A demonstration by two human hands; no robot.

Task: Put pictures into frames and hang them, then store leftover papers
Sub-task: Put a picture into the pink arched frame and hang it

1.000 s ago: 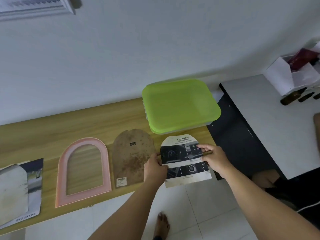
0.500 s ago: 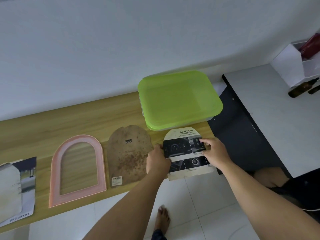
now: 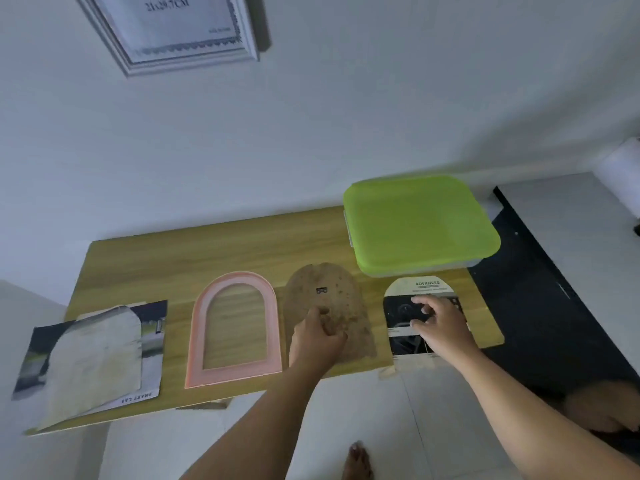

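Note:
An arched pink frame [image 3: 235, 323] lies flat on the wooden table [image 3: 173, 261]. Right of it lies the brown arched backing board [image 3: 343, 289] with a small metal hanger. My left hand [image 3: 317, 336] rests on the board's lower half, fingers curled on its surface. At the table's right end lies an arch-cut printed picture [image 3: 420, 289], which overhangs the front edge. My right hand [image 3: 440, 323] hovers over or touches it with fingers spread. At the far left a pale arched sheet [image 3: 93, 355] lies on leftover magazine paper [image 3: 152, 317].
A clear box with a green lid [image 3: 419, 223] stands at the table's back right. A white framed certificate [image 3: 176, 26] hangs on the wall above. A black and white desk [image 3: 561, 271] stands to the right. My bare foot [image 3: 356, 459] is on the tiled floor.
My left hand let go of the printed picture and moved left onto the brown backing board. My right hand opened over the picture, which now lies on the table. The camera tilted up.

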